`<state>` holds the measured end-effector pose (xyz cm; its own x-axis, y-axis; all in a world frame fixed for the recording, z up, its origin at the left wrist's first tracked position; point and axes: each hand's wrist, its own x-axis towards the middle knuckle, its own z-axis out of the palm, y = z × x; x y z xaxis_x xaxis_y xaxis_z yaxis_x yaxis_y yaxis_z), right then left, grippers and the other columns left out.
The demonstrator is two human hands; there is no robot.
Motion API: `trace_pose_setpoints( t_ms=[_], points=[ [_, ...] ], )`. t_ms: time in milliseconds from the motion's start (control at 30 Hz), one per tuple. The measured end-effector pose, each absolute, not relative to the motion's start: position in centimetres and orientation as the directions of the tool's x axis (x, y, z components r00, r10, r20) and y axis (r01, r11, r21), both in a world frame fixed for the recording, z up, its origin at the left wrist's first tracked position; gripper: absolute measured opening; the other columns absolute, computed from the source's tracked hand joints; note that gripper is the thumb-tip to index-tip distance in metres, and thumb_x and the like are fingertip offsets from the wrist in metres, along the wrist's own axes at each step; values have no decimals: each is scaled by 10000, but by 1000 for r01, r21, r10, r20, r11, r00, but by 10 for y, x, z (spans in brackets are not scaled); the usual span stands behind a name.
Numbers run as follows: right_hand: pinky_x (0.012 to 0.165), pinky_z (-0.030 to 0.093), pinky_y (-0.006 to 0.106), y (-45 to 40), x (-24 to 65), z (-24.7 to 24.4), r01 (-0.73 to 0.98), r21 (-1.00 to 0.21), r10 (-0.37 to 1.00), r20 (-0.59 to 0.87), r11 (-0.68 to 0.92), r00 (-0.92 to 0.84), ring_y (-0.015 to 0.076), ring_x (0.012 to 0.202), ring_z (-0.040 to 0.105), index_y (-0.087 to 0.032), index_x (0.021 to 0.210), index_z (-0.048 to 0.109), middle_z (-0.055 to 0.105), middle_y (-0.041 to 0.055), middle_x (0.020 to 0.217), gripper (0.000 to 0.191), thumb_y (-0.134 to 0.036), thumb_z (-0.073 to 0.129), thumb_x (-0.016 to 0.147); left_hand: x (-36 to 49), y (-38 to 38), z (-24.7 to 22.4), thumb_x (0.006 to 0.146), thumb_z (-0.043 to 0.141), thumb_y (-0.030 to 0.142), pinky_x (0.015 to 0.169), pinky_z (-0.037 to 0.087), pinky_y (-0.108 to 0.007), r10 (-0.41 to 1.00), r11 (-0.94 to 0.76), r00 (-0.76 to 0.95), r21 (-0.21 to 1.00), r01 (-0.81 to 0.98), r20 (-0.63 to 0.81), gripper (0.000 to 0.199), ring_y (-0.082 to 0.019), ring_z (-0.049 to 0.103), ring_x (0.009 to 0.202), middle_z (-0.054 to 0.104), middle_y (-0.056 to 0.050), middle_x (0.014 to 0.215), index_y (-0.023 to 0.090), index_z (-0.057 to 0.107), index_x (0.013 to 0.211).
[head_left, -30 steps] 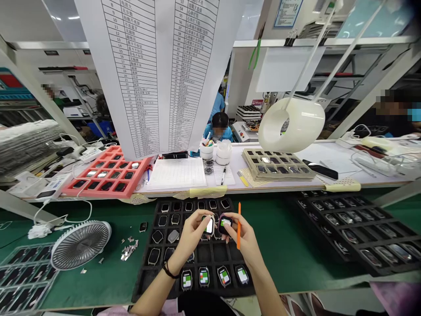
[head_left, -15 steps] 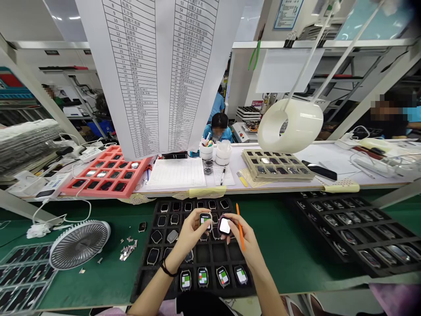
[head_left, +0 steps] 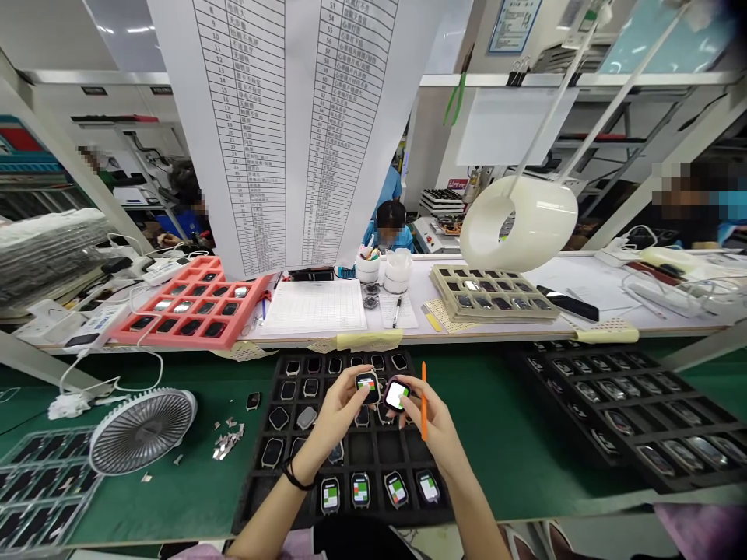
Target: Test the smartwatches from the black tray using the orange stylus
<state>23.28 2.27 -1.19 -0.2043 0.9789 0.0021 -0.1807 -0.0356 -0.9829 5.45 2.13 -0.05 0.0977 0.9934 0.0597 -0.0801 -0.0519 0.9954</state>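
Green worktop (head_left: pixel 496 435) spreads beneath what I see through the head camera, and both hands are raised over a black compartment tray (head_left: pixel 377 451) that lies on it. Left hand (head_left: pixel 344 397) holds a pale-rimmed watch body (head_left: pixel 367 387) pinched between thumb and fingers, its lit screen showing coloured blocks and the thumb across the lower part. Right hand (head_left: pixel 432 412) grips a dark purplish watch body (head_left: pixel 397 395) the same way, its screen largely white with some green; an orange stick (head_left: pixel 424 400) lies along that hand, jutting out above and below it. I have the two watches side by side above the tray, close together; whether their edges touch I cannot tell. Nearest the wearer, four lit watches (head_left: pixel 360 490) sit in a row of the tray, with darker ones in many compartments behind. To the left I make out a lone watch (head_left: pixel 253 400), scattered small pieces (head_left: pixel 229 441) and a grey fan (head_left: pixel 143 432). On the white shelf (head_left: pixel 420 295) beyond rest a coral tray (head_left: pixel 246 311) and a beige tray (head_left: pixel 502 313).
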Motion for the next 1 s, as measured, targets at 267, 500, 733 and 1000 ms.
trace_pose_setpoints(
  t_ms=[267,500,733,1000],
  points=[
    [498,474,285,22,229,-9,-174,-984,993,-22,-42,-115,149,530,598,-238,946,653,599,16,792,246,-453,644,827,53,21,0,888,496,521,475,340,-226,997,26,73,999,-21,-25,406,-125,529,536,623,-22,728,177,649,1038],
    [511,484,282,24,235,-15,-147,-989,982,3,-25,-189,168,618,632,-242,1088,617,637,47,907,320,-407,667,819,51,18,1,893,538,436,564,432,-240,990,-26,138,999,-29,30,416,-131,554,648,637,-57,946,216,541,1246],
    [501,503,272,27,233,-20,-183,-983,983,34,1,-179,184,664,659,-241,1067,620,644,67,1006,394,-374,765,725,53,19,-4,816,658,401,818,510,-315,985,-49,161,995,-87,63,510,-209,605,967,606,-101,1145,208,494,1258],
    [448,460,268,24,229,-10,-155,-984,990,-71,-89,-120,134,486,558,-219,908,670,590,7,714,317,-500,694,762,54,19,4,828,592,523,496,462,-217,999,8,49,998,-68,-4,416,-137,554,630,643,-44,797,173,621,1051]
  ],
)
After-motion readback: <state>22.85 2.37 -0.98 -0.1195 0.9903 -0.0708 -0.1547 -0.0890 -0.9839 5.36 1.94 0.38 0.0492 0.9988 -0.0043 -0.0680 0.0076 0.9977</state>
